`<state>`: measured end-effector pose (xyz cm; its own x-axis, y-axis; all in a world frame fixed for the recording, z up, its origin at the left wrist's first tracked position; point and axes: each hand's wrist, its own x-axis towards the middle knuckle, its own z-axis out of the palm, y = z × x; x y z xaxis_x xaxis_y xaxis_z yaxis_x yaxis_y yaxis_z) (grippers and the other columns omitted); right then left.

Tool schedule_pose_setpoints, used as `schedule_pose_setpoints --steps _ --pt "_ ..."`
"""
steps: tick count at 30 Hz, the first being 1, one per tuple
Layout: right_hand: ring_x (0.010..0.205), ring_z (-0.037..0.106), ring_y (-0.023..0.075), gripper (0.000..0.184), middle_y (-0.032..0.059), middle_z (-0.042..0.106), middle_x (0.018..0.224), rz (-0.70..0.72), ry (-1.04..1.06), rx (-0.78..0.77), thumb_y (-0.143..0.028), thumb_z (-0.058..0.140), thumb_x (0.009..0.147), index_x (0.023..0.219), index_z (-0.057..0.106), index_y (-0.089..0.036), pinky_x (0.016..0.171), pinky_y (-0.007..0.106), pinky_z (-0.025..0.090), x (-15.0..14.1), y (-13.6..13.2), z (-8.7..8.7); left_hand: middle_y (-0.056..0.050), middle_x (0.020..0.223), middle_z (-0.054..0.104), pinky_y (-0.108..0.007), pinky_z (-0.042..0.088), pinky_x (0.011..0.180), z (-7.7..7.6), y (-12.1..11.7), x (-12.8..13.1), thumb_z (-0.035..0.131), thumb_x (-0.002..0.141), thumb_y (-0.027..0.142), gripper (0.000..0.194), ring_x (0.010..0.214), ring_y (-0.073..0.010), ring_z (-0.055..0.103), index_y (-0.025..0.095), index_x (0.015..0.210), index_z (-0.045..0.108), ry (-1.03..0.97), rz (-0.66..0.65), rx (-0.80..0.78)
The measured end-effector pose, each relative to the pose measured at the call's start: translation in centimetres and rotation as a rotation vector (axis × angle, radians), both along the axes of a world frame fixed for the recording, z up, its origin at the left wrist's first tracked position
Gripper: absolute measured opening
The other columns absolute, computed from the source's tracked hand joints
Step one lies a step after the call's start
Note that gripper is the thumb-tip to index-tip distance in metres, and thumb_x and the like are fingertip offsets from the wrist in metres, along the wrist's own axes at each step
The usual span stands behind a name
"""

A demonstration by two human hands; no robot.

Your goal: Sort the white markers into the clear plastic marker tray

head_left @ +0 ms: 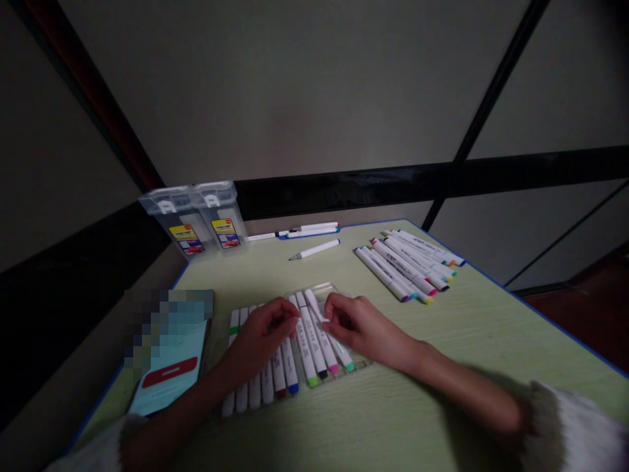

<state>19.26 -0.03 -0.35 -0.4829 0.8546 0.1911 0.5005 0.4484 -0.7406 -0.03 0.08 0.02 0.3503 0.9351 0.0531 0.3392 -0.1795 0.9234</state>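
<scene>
A row of white markers with coloured caps (275, 373) lies in a clear tray (322, 287) on the pale green table (393, 406). My left hand (263, 334) rests over the left markers with its fingers curled. My right hand (356, 324) hovers just right of it, fingers curled and pinched on one white marker (314, 308) that tilts across the row. Both hands nearly touch above the tray.
A second group of coloured markers (407, 265) lies at the far right. Loose white pens (314, 249) lie near the far edge. Two clear plastic boxes (196, 216) stand at the back left. A phone (170, 373) lies at the left edge.
</scene>
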Motion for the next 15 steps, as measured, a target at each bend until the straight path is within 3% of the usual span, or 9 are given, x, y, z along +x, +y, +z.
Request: schedule_pose_setpoints --steps 8,15 --pt "0.046 0.041 0.0089 0.022 -0.0034 0.049 0.053 -0.002 -0.026 0.024 -0.02 0.05 0.077 0.098 0.054 -0.015 0.045 0.019 0.03 0.01 -0.14 0.04 0.004 0.056 0.05 -0.022 0.036 0.054 0.14 0.03 0.03 0.047 0.074 0.021 0.006 0.055 -0.0113 0.047 0.016 0.072 0.05 0.017 -0.01 -0.011" --pt "0.047 0.041 0.0085 0.029 0.0 0.055 0.057 0.031 -0.057 0.088 -0.021 0.047 0.079 0.104 0.061 -0.014 0.045 0.02 0.029 0.04 -0.2 0.0 0.004 0.057 0.049 -0.022 0.035 0.053 0.02 0.11 0.04 0.046 0.074 0.022 0.007 0.055 -0.0112 0.046 0.016 0.072 0.05 0.033 -0.027 0.0"
